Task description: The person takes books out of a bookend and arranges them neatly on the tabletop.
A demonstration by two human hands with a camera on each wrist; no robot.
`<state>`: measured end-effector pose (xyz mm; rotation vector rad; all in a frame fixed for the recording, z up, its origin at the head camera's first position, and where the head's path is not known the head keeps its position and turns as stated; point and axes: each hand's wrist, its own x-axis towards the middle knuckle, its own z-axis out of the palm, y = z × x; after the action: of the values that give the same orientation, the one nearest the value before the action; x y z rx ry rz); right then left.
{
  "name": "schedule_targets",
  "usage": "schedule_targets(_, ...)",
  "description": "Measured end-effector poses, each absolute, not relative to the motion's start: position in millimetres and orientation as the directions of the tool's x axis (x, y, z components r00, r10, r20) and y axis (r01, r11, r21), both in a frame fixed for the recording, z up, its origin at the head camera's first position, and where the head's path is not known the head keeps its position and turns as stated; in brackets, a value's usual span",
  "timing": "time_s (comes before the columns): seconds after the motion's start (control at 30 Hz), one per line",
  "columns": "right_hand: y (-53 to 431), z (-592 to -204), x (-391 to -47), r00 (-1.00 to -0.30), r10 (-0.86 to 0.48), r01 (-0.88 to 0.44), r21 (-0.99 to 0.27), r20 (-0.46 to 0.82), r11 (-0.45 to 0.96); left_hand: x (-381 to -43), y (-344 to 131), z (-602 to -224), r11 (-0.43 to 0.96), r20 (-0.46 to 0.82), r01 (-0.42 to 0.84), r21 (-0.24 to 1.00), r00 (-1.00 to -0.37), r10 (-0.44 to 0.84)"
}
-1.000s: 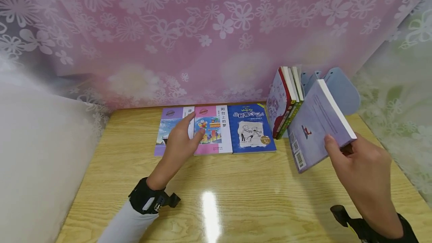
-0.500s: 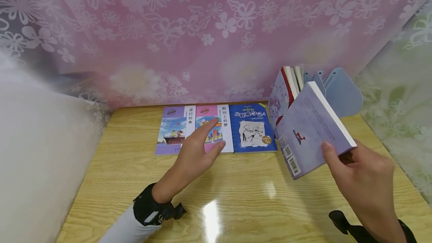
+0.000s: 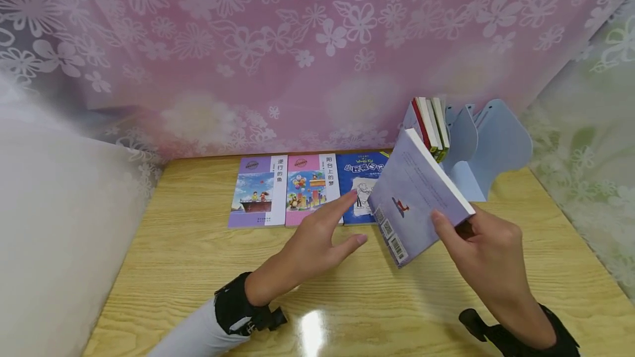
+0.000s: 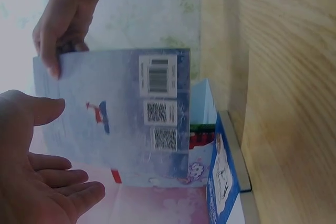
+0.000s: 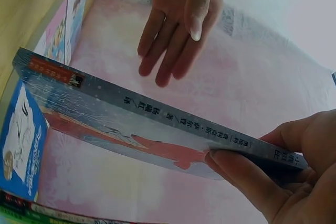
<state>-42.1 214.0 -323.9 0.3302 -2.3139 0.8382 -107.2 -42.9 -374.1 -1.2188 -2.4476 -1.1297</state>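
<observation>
My right hand (image 3: 488, 258) pinches a lavender paperback book (image 3: 414, 197) by its lower right corner, thumb on the back cover. The book tilts above the table, its barcodes toward me. In the right wrist view, the book's grey-blue spine (image 5: 157, 114) and part of a cover with a red figure show. My left hand (image 3: 317, 241) hovers just left of the book with fingers extended, holding nothing. A gap between the left hand (image 4: 37, 161) and the back cover (image 4: 121, 129) appears in the left wrist view. Behind the held book lies a blue book (image 3: 350, 180), partly hidden.
A pink book (image 3: 305, 189) and a purple book (image 3: 255, 191) lie flat in a row with the blue one. Several books (image 3: 434, 125) stand upright at the back right, beside a light blue book stand (image 3: 503, 142). A pink flowered cloth (image 3: 297, 87) hangs behind.
My right hand has carried the lavender book leftward, away from the book stand, so it now covers part of the blue book. My left hand has moved right toward it.
</observation>
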Motion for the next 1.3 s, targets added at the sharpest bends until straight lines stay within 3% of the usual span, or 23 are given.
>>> schedule_targets(0.3, 194, -335, -53, -0.784, -0.049, -0.474, -0.546, 0.619, 0.691, -99, -26, -384, 0.328, 0.451, 0.786, 0.524, -0.583, 0.676)
schedule_targets(0.53, 182, -341, -56, -0.807, -0.042, -0.493, -0.633, 0.589, 0.596, -96, -20, -389, 0.361, 0.484, 0.825, 0.435, -0.552, 0.679)
schedule_targets(0.87, 166, -341, -57, -0.836, -0.052, -0.513, -0.745, 0.546, 0.427, -99, -22, -394, 0.463, 0.646, 0.877, 0.129, -0.429, 0.632)
schedule_targets(1.17, 158, -334, -52, -0.848, -0.06, -0.493, -0.743, 0.527, 0.453, -101, -25, -395, 0.495, 0.706, 0.869, -0.013, -0.343, 0.62)
schedule_targets(1.3, 158, -329, -53, -0.844, -0.075, -0.496, -0.719, 0.531, 0.487, -106, -28, -394, 0.491, 0.738, 0.866, -0.095, -0.27, 0.618)
